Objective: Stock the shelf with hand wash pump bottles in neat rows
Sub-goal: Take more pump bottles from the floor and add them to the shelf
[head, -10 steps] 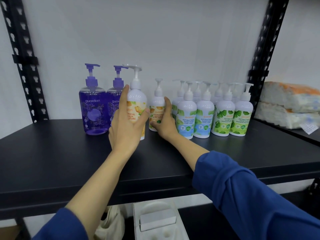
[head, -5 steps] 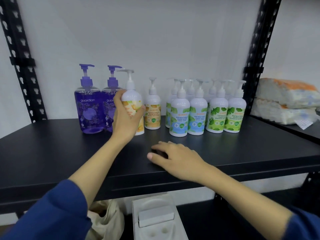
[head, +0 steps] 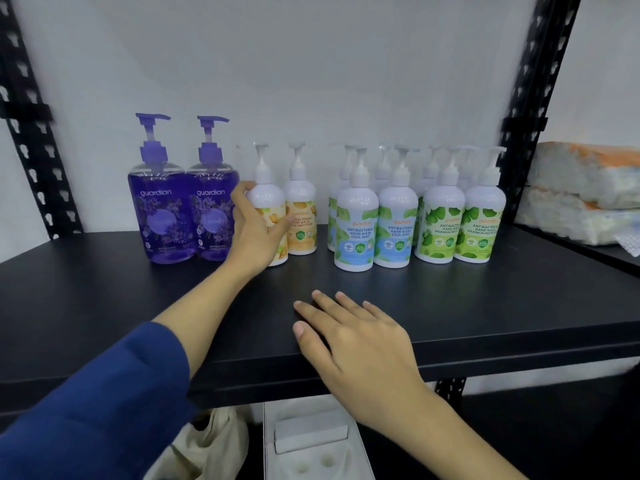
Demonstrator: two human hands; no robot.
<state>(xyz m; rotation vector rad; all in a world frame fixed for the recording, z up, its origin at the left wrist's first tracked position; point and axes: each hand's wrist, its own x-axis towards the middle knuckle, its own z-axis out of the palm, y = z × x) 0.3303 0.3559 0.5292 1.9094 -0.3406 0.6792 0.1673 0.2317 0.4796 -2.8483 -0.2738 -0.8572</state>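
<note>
Head view shows the black shelf (head: 519, 306) already carrying most of a display along its back half — two purple bottles (head: 188, 209) at the left, standing side by side and touching, then two white bottles with orange labels, then the mint bottles (head: 375, 220) in blue-green labels and, at the right end, the green-labelled bottles (head: 460, 216), each of these last groups with further pump heads showing behind the front pair. The left hand (head: 254, 233) is wrapped around the front orange bottle (head: 266, 202), thumb on its right side and fingers curled over its left shoulder, so it has a grip on it; that bottle stands upright on the shelf just beside the right-hand purple one, with the second orange bottle (head: 301, 216) close behind and to its right. The right hand (head: 353, 337) lies flat on the front edge of the shelf, fingers straight and spread, holding nothing. By my reading the stocking is far along: the rows at the right look square and finished, while the orange pair is the part in hand — a gap separates it from the mint bottles, and its front bottle sits nearer the edge than its partner. What seems left is to settle that bottle in line; whether more stock waits below I cannot tell.
</note>
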